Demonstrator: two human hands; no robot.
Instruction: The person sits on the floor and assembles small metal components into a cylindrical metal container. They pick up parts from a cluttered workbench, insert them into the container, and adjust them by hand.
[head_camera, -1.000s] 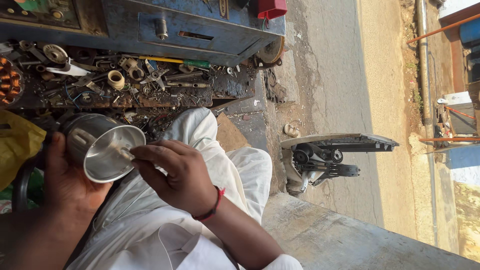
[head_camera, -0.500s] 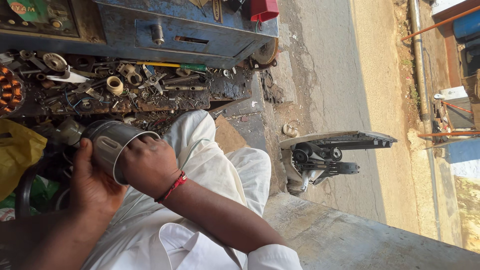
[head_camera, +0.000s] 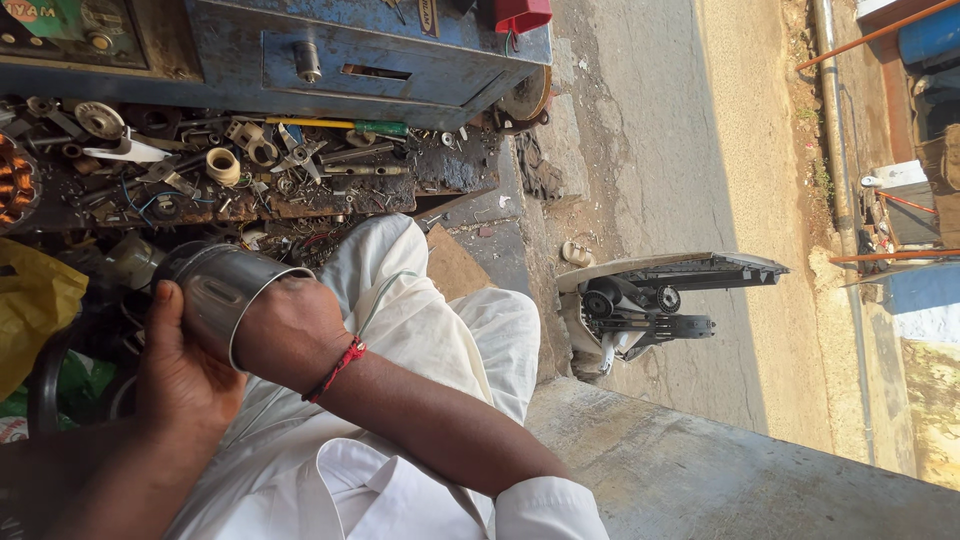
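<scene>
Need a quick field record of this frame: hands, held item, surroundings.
left hand: grips the steel jar from outside
right hand: reaches into the jar's open mouth, fingers hidden
steel jar: shiny, held over the lap
wrist: red thread band
tray: cluttered with small metal parts and a screwdriver
behind: blue metal cabinet

My right hand (head_camera: 285, 335), at the rim a second ago, now sits plunged inside the steel jar (head_camera: 215, 290), fingers hidden. My left hand (head_camera: 180, 375) has turned the jar's mouth further toward my right arm.
</scene>
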